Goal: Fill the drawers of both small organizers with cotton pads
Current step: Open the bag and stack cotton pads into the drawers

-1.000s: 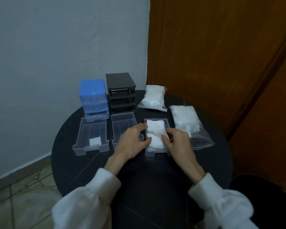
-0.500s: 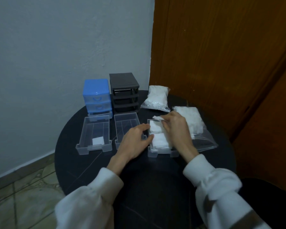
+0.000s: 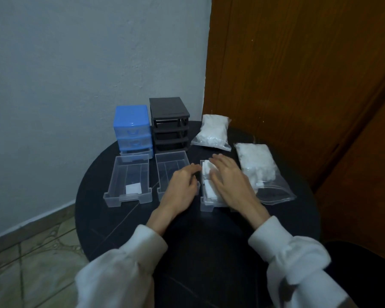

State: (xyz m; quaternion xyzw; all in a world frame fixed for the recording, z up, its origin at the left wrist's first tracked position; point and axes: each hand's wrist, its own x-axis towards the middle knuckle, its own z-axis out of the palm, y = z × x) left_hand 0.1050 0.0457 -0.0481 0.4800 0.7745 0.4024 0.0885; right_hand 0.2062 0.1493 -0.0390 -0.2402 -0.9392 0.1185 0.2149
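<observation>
Three clear drawers lay in a row across the middle of the frame on the round dark surface (image 3: 111,221), pulled out so they could be loaded from above. The right hand (image 3: 228,181) lay flat over the right drawer (image 3: 206,202), its fingers (image 3: 218,160) straight and slightly spread, pressing the cotton pads (image 3: 207,174) down, probably to settle the stack below the rim. The left hand (image 3: 181,185) rested against that drawer's left wall with loosely curved fingers, apparently steadying it; whether it gripped the wall could not be told. The left drawer (image 3: 128,178) held one pad; the middle drawer (image 3: 171,163) looked empty. Just right of the hands, an opened bag of pads (image 3: 257,167) lay within reach; a second bag (image 3: 213,132) lay above. The blue organizer (image 3: 132,130) and black organizer (image 3: 169,123) stood behind, upper centre.
</observation>
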